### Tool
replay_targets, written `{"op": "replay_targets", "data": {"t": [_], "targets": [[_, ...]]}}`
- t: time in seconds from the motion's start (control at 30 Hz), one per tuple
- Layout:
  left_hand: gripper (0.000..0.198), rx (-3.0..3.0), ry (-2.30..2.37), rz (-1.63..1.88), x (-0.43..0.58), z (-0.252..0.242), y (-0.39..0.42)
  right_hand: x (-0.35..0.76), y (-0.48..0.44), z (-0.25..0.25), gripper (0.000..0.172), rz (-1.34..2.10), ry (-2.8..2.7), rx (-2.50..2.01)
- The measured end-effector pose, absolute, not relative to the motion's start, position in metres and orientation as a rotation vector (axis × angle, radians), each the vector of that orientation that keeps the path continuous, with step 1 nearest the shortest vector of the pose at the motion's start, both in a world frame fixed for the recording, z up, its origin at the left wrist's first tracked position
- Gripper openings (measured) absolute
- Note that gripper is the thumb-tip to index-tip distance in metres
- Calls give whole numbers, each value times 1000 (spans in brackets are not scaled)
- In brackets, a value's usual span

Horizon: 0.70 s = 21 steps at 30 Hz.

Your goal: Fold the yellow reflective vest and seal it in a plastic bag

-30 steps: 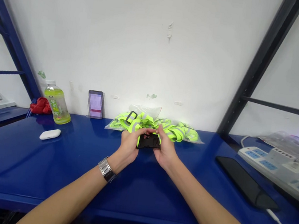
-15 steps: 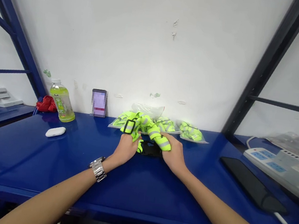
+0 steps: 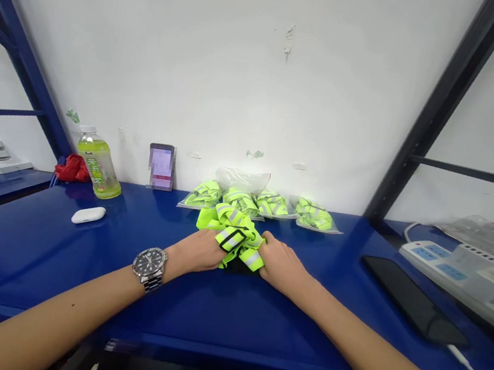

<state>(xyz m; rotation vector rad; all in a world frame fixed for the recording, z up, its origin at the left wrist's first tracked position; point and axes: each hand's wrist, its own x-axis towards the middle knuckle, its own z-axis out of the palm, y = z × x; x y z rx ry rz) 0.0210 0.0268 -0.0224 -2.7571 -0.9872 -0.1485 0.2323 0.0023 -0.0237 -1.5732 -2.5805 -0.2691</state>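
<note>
A bundle of neon-yellow reflective strap (image 3: pixel 234 237) with grey stripes and a black buckle lies bunched on the blue shelf (image 3: pixel 80 272). My left hand (image 3: pixel 199 251), a watch on its wrist, is closed on the bundle's left side. My right hand (image 3: pixel 280 263) is closed on its right side. A black piece (image 3: pixel 236 264) shows under the strap between the two hands. Behind them, several bagged neon straps (image 3: pixel 271 205) lie in a row by the wall.
A green drink bottle (image 3: pixel 96 163), a red cloth (image 3: pixel 71 168), a white earbud case (image 3: pixel 88 214) and an upright phone (image 3: pixel 161 166) are at the left. A black phone on a cable (image 3: pixel 414 300) and a power strip (image 3: pixel 458 270) lie at the right.
My hands have come down from holding the black piece in the air to the shelf. The neon strap, pulled from the pile, is now bunched over the black piece between them.
</note>
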Motion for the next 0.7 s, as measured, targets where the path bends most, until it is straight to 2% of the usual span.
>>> {"op": "replay_targets", "data": {"t": [0.07,0.2,0.27,0.43,0.63,0.7], "targets": [[29,-2770,-893,-78,24,-18,21,229,1,-22,23,-234,-2597,-1612],[60,-2819,-834,-319,35,-16,10,222,0,-21,30,-141,-2564,-1692],[67,-2838,-858,-390,40,-16,10,220,-1,-20,33,-109,-2561,-1716],[52,-2820,-952,-425,42,-17,19,232,-3,-17,32,48,-2540,-1553],[45,-2840,-1030,-333,35,-18,31,244,-11,-9,33,571,-2315,-1201],[36,-2866,-1049,-359,35,-18,32,235,-12,-10,46,581,-2187,-1299]]}}
